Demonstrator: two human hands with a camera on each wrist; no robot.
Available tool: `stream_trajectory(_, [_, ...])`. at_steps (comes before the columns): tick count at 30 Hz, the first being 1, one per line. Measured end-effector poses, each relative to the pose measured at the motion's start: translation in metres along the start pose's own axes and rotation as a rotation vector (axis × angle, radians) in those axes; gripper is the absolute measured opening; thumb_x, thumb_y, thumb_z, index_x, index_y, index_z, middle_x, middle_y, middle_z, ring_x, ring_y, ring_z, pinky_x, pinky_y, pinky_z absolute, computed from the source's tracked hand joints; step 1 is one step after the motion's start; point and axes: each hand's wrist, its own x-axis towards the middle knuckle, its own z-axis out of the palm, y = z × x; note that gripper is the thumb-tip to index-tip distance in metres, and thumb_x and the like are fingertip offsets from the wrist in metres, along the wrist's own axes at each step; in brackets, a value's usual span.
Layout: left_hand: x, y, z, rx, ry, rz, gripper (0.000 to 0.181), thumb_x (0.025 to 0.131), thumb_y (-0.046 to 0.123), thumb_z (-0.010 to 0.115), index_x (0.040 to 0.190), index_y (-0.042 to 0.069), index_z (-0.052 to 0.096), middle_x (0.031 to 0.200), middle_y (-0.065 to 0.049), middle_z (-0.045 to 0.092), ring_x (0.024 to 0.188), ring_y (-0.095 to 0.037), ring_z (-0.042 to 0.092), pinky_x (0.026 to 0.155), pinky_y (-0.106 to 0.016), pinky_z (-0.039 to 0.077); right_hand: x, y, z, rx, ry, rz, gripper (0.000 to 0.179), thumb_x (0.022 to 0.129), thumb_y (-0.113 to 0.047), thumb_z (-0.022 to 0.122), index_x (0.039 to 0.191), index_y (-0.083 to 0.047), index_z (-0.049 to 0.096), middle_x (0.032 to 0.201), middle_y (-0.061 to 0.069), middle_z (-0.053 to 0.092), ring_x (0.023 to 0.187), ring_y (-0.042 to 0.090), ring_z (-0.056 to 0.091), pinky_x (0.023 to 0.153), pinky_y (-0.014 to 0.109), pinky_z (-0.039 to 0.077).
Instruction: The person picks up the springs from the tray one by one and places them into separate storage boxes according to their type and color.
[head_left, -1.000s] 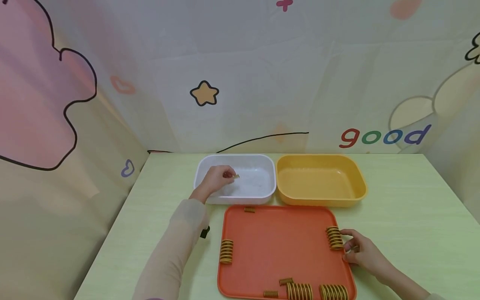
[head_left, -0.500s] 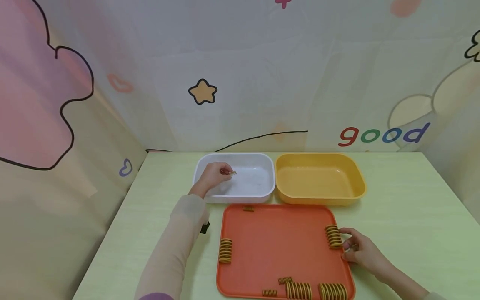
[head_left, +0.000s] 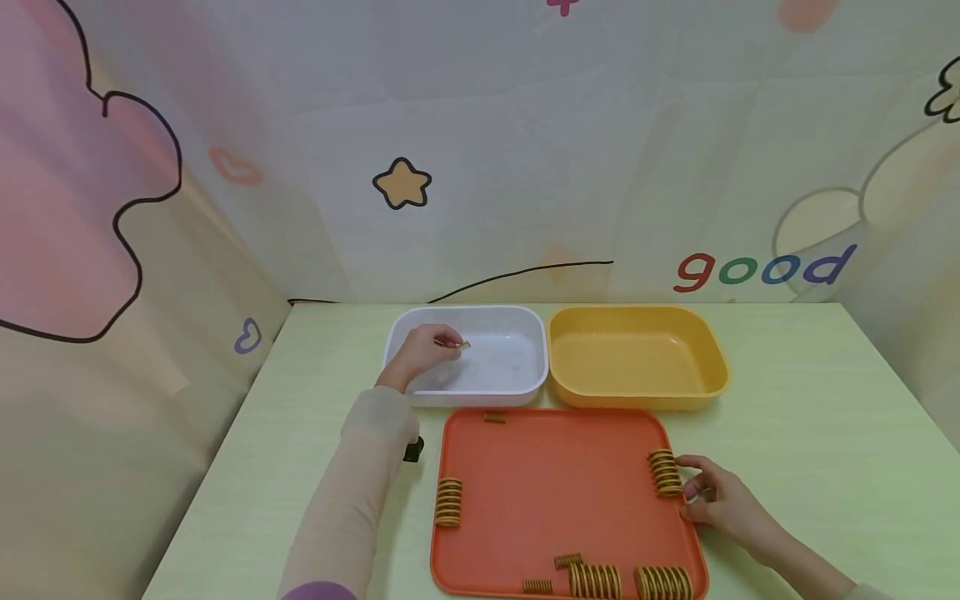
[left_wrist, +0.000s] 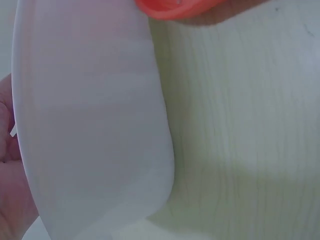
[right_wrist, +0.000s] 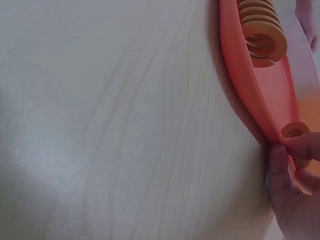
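Left hand: thumb and fingers of the left hand [head_left: 430, 346] pinched together on one end of a small coil [head_left: 464, 346]; the wrist view hides most of that hand behind the bin's wall.
Small coil: inside or just above the white bin [head_left: 480, 399], at 11 o'clock from the tray's middle; whether it touches the floor I cannot tell.
Coil handling: probably very light, springy along its length; a hard pinch could squash or flick it. Best hold: a soft pinch across the middle turns.
Right hand: thumb and a finger of the right hand [head_left: 723, 500] close about the rim of the tray [head_left: 555, 492] at 3 o'clock, thumb outside.
Tray handling: looks thin, stiff and smooth, likely light enough to slide; the raised rim is the sure hold.
Big coil by right hand: the near-rim coil [head_left: 665, 473] lies beside those fingers; contact unclear. Thick turns, likely sturdier, though prone to roll; take it round the body.
Other coils: big left coil [head_left: 448, 502] at 9 o'clock; far small coil [head_left: 495, 417] between 10 and 11.
Yellow bin: the yellow bin [head_left: 639, 402] stands at 1 o'clock.
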Motion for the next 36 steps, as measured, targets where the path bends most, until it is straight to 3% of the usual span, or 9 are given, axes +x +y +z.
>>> stream_trajectory(5, [0.008,-0.011,-0.001,-0.058,-0.016,-0.03,0.019,0.076,0.013,0.067,0.094,0.006,0.064,0.09,-0.008,0.063,0.085,-0.018,0.056,0.075,-0.026,0.045,0.0,0.0,-0.001,0.002,-0.004,0.008,0.061,0.071,0.006,0.058,0.126,0.008,0.031,0.085,0.011,0.049,0.069,0.014,0.048,0.06,0.023,0.049])
stream_trajectory(6, [0.011,-0.017,-0.001,-0.08,-0.017,-0.003,0.018,0.075,0.015,0.069,0.091,0.008,0.065,0.086,-0.006,0.063,0.081,-0.016,0.055,0.071,-0.025,0.045,0.0,0.0,-0.001,0.002,-0.004,0.01,0.061,0.071,0.006,0.058,0.126,0.008,0.031,0.085,0.011,0.049,0.069,0.014,0.048,0.06,0.023,0.049])
stream_trajectory(8, [0.013,-0.02,-0.001,-0.085,-0.024,-0.005,0.018,0.074,0.016,0.07,0.09,0.008,0.065,0.084,-0.005,0.062,0.08,-0.015,0.055,0.069,-0.025,0.045,0.0,0.0,-0.001,0.006,-0.007,0.009,0.062,0.071,0.006,0.058,0.126,0.008,0.031,0.085,0.011,0.049,0.069,0.014,0.048,0.06,0.023,0.049])
stream_trajectory(12, [0.011,-0.017,0.0,-0.103,-0.028,-0.045,0.018,0.075,0.014,0.069,0.091,0.007,0.064,0.085,-0.005,0.062,0.079,-0.014,0.054,0.067,-0.022,0.044,0.0,0.002,-0.001,0.015,-0.012,-0.004,0.062,0.071,0.006,0.058,0.127,0.009,0.03,0.085,0.011,0.049,0.067,0.012,0.048,0.059,0.023,0.049])
stream_trajectory(13, [0.008,-0.013,0.0,-0.089,-0.03,-0.089,0.019,0.076,0.012,0.067,0.094,0.005,0.064,0.087,-0.007,0.061,0.081,-0.015,0.053,0.069,-0.023,0.045,0.0,0.002,-0.001,0.017,-0.013,-0.009,0.062,0.071,0.005,0.058,0.127,0.009,0.03,0.085,0.011,0.049,0.067,0.012,0.048,0.058,0.023,0.049])
stream_trajectory(21, [0.008,-0.012,0.002,-0.118,-0.046,-0.161,0.021,0.079,0.011,0.065,0.098,0.004,0.062,0.086,-0.003,0.059,0.075,-0.011,0.051,0.068,-0.019,0.047,0.001,0.005,-0.001,0.031,-0.02,-0.03,0.063,0.071,0.005,0.058,0.127,0.009,0.03,0.085,0.011,0.049,0.066,0.011,0.048,0.058,0.023,0.049])
stream_trajectory(32, [0.004,-0.01,0.002,-0.083,-0.066,-0.136,0.02,0.077,0.007,0.065,0.096,0.0,0.064,0.087,-0.007,0.062,0.07,-0.009,0.053,0.067,-0.02,0.048,0.0,0.003,-0.001,0.043,-0.018,-0.022,0.063,0.071,0.006,0.058,0.127,0.009,0.03,0.084,0.011,0.049,0.066,0.011,0.048,0.058,0.024,0.05])
stream_trajectory(36, [0.005,-0.014,0.003,-0.062,-0.079,-0.153,0.021,0.077,0.009,0.066,0.097,0.001,0.064,0.091,-0.007,0.062,0.072,-0.009,0.052,0.067,-0.018,0.046,0.0,0.003,-0.001,0.043,-0.023,-0.031,0.062,0.071,0.006,0.057,0.127,0.009,0.029,0.084,0.011,0.049,0.066,0.011,0.049,0.057,0.024,0.05])
